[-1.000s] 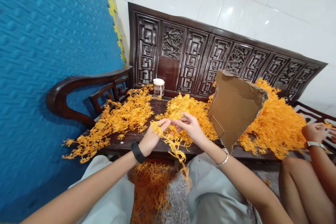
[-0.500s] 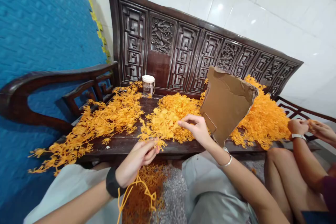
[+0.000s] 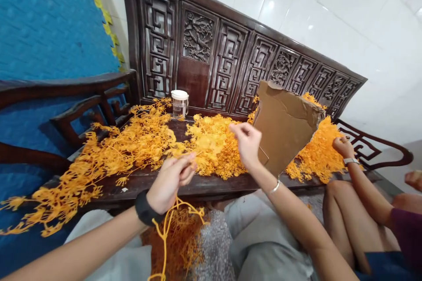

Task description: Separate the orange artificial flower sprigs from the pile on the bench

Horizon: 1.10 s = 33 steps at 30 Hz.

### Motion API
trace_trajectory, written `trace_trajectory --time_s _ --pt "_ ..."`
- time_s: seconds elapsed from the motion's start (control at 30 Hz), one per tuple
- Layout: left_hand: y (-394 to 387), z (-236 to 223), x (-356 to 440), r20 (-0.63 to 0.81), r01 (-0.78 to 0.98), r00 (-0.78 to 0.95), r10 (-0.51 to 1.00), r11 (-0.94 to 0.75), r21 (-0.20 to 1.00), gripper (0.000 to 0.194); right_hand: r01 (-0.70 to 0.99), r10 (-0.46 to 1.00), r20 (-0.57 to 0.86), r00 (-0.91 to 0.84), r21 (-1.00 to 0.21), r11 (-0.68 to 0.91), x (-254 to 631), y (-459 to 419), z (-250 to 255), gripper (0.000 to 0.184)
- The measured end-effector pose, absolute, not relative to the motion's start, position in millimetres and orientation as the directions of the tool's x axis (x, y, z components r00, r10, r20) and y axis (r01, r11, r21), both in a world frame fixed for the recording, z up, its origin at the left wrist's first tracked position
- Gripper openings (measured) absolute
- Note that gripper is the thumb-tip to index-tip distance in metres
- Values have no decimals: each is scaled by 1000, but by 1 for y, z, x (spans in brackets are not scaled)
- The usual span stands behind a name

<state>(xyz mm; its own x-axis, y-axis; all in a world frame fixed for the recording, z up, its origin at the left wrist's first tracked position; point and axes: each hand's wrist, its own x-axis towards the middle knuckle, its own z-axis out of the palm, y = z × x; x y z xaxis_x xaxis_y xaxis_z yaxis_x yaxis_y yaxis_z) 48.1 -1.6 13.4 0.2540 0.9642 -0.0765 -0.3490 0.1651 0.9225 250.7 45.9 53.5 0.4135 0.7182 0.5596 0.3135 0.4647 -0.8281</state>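
Orange strand (image 3: 164, 238) is held in the closed left hand (image 3: 171, 180), long axis hanging down past the counter (image 3: 141, 182) edge. Middle orange pile (image 3: 211, 140) is set ahead-right; right hand (image 3: 248, 142) is nearer, fingers curled, grip can't be told.

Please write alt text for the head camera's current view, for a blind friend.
A person's left hand holds stringy orange strands, with the right hand near an orange heap on a carved dark bench. Cardboard stands beside the heap; another person's hand is by more orange strands.
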Motion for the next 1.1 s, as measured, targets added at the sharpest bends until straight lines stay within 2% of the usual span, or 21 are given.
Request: trace_trajectory --time_s 0.07,0.13,0.17,0.23,0.3,0.4,0.47,0.53,0.6,0.7,0.77,0.97,1.1 --pt "-2 12 34 -62 -368 255 965 156 917 48 284 557 534 636 -833 474 286 66 59 22" --pt "-3 10 19 -71 -375 266 961 171 911 43 328 491 582 648 -795 510 318 84 58 20" --pt "-3 10 14 -78 -350 283 956 179 920 39 368 517 618 592 -778 509 328 92 54 21" --pt "-1 9 7 -73 -298 312 947 171 939 31 411 665 622 414 -779 474 335 107 42 23" --pt "3 8 5 -46 -259 313 949 132 957 26 421 787 555 269 -803 423 330 118 28 25" --pt "10 8 4 -12 -233 285 959 82 969 27 373 854 460 243 -857 355 319 129 13 28" --pt "13 8 3 -16 -212 279 960 78 974 31 362 867 428 255 -874 325 319 132 7 32" --pt "16 8 1 -29 -192 279 960 85 978 29 433 871 435 226 -846 310 322 133 2 31" --pt "19 5 -1 -24 -153 282 959 70 986 28 557 860 476 187 -772 306 324 133 -1 26" --pt "24 -2 -1 -2 -55 318 948 20 998 46 697 828 539 152 -653 297 325 134 -3 23" --pt "27 -8 0 -5 -17 330 944 11 1000 49 734 813 560 156 -617 284 325 135 -4 23" --pt "34 -16 1 -50 -97 364 930 91 991 38 709 829 527 186 -657 258 328 141 -10 30" --pt "36 -20 -2 -101 -231 355 929 192 954 14 613 812 545 209 -720 325 312 130 -2 30"
